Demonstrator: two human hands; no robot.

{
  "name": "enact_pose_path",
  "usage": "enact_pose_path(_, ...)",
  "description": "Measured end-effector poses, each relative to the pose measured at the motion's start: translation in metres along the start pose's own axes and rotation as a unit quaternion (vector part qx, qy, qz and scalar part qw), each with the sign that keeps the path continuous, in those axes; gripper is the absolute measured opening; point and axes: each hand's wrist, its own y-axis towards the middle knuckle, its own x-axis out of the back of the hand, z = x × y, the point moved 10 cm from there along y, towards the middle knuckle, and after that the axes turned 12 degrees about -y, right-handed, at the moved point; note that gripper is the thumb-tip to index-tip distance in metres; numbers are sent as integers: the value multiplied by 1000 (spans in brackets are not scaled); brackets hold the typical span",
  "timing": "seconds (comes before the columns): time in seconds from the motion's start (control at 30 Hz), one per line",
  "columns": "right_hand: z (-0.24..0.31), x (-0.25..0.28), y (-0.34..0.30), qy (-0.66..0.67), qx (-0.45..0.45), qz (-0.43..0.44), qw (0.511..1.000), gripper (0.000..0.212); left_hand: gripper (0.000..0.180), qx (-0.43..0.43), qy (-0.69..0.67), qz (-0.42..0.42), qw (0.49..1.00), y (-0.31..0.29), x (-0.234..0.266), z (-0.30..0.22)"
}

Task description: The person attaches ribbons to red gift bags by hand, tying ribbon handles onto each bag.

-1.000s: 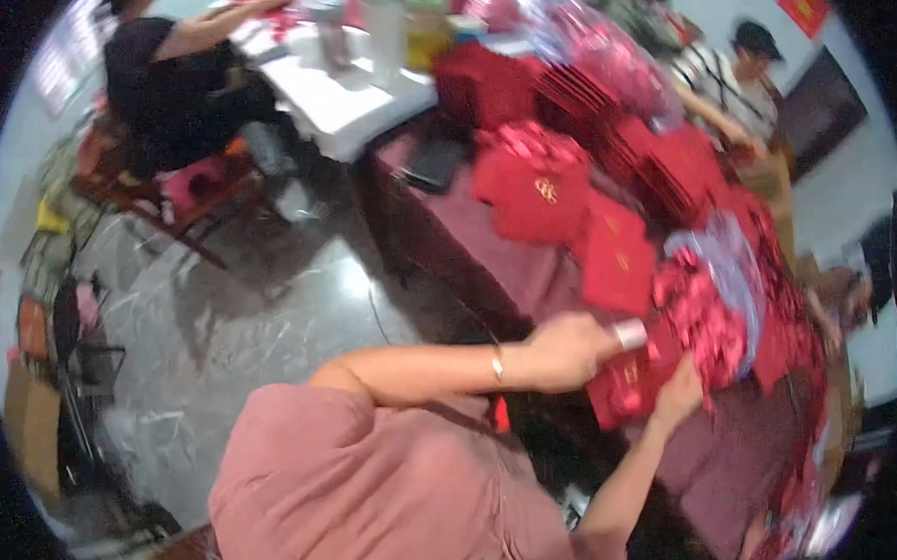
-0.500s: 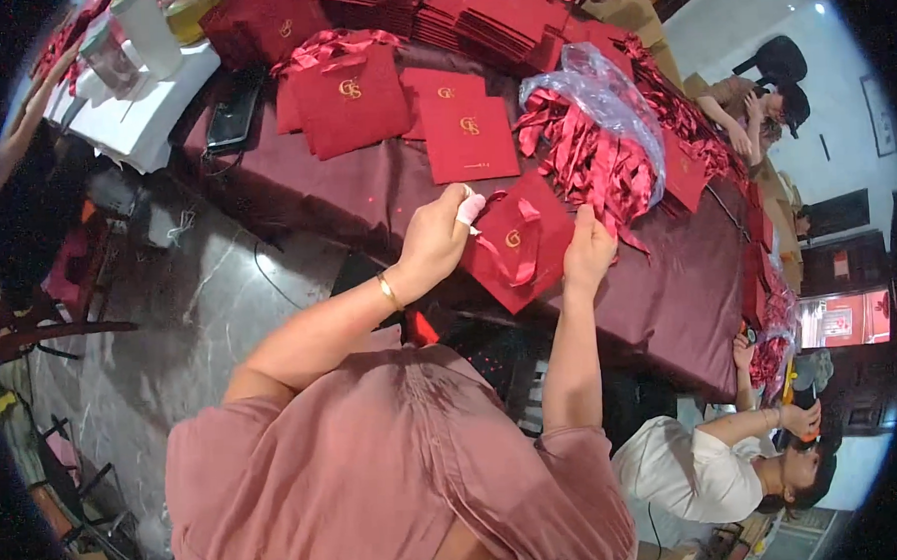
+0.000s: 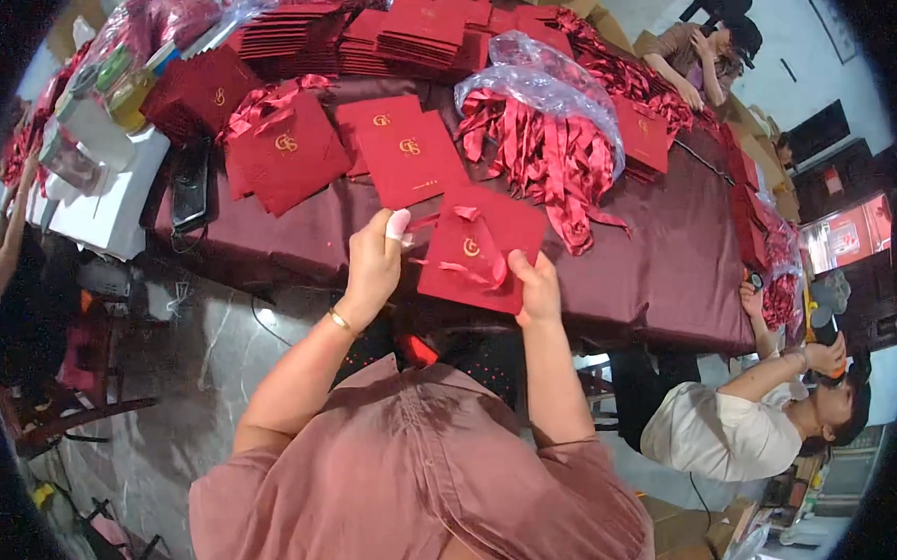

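A flat red gift bag [image 3: 511, 225] with a gold emblem is held over the front edge of the table. My right hand [image 3: 538, 288] grips it at its lower right corner, thumb on top. Across the bag's face loops a shiny red ribbon [image 3: 483, 270]. To the left, my left hand [image 3: 373, 263] is closed on a ribbon end stretching from the bag's upper left; a white-and-pink wrap covers a fingertip. Just beyond lie more flat red bags [image 3: 411, 161]. A clear plastic bag [image 3: 550, 85] spills loose red ribbons [image 3: 538, 161] at the right.
A dark red cloth covers the table [image 3: 648, 271]. Stacks of red bags [image 3: 413, 31] line its far side. On the left are a black phone [image 3: 190, 186], white paper [image 3: 115, 209] and jars [image 3: 125, 94]. Co-workers sit at the right [image 3: 730, 433] and far right [image 3: 704, 64].
The gift bag and both hands have shifted left in the picture. My right hand has moved down the bag's right side. My left hand is farther from the bag, with ribbon stretched between them.
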Motion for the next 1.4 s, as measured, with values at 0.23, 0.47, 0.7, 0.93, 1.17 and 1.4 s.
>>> enact_pose_path(0.23,-4,-7,10,11,-15,12,1000,34,36,6,-17,-17,1000,8,1,8)
enact_pose_path(0.47,2,-12,-3,-56,-23,-37,997,43,34,-45,-40,-35,998,-6,-6,-6)
enact_pose_path(0.7,46,31,4,-100,71,23,992,42,39,-31,30,-7,999,1,33,3)
enact_pose_path(0.93,158,-8,-31,-466,313,-168,811,27,28,-2,14,-25,1000,13,47,-5)
enact_pose_path(1.17,113,-92,-49,-628,520,21,579,33,29,26,-66,-106,992,12,52,12)
enact_pose_path(1.4,77,-76,5,-650,327,166,665,39,25,-79,12,-7,997,2,33,-27)
